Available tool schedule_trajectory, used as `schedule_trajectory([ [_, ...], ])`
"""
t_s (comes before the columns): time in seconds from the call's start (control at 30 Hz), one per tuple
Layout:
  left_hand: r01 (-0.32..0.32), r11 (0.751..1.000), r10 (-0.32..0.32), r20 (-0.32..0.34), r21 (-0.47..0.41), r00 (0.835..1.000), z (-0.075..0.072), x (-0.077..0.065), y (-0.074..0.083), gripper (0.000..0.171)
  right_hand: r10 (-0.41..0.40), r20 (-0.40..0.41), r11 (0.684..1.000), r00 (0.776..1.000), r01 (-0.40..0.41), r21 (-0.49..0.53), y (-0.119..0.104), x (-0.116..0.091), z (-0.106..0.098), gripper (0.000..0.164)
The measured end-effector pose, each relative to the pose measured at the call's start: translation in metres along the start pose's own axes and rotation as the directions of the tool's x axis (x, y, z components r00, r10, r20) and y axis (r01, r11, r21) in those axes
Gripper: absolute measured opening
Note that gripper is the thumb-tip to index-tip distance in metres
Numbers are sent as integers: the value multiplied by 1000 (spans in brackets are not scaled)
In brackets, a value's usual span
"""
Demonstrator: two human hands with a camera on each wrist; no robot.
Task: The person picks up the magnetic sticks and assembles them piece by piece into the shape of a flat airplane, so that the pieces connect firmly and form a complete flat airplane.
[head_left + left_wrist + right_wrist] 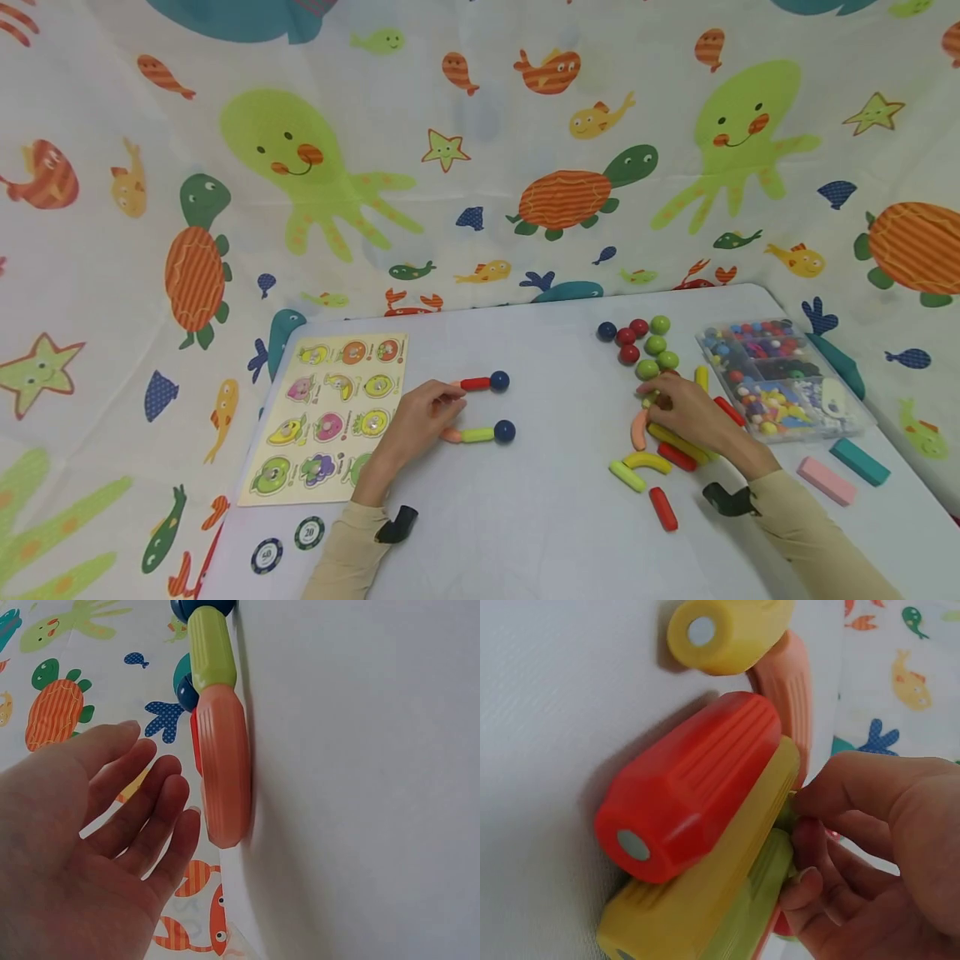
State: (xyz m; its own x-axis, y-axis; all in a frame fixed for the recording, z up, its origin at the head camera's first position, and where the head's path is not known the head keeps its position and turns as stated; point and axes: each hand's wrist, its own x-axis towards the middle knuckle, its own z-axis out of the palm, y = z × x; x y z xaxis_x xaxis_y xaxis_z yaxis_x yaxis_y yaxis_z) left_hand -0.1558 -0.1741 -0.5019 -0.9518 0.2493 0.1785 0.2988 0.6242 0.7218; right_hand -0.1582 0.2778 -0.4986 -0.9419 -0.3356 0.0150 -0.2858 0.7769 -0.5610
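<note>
On the left, my left hand [423, 421] hovers with loosely bent fingers beside two rows of magnetic pieces, holding nothing. The nearer row joins a curved salmon stick [225, 765], a light green stick [477, 435] and a dark blue ball [505, 431]. Behind it, a red stick [475, 384] meets another blue ball [499, 382], its salmon end partly hidden by the fingers. My right hand [686, 412] reaches into the loose sticks and pinches a yellow-green stick [786, 817], mostly hidden. Close by lie a red stick [686, 787], a long yellow stick [705, 862] and a curved salmon stick [639, 430].
Red balls [628, 354], green balls [656, 345] and one blue ball [607, 332] sit behind the sticks. A divided bead box [806, 429] stands right, near pink [827, 481] and teal blocks [860, 462]. A fruit puzzle board [288, 400] and two chips [309, 532] lie left.
</note>
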Motion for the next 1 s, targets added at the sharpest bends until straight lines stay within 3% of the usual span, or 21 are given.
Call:
schedule_trajectory([
  [0.5,-18,1000,18,-20,7,1000,0,1,-2,20,0,1,999,1000,0,-32,4,3,2,20],
  [1.0,-3,1000,3,-13,6,1000,2,1,-4,19,21,5,998,1000,-20,-51,4,3,-8,32],
])
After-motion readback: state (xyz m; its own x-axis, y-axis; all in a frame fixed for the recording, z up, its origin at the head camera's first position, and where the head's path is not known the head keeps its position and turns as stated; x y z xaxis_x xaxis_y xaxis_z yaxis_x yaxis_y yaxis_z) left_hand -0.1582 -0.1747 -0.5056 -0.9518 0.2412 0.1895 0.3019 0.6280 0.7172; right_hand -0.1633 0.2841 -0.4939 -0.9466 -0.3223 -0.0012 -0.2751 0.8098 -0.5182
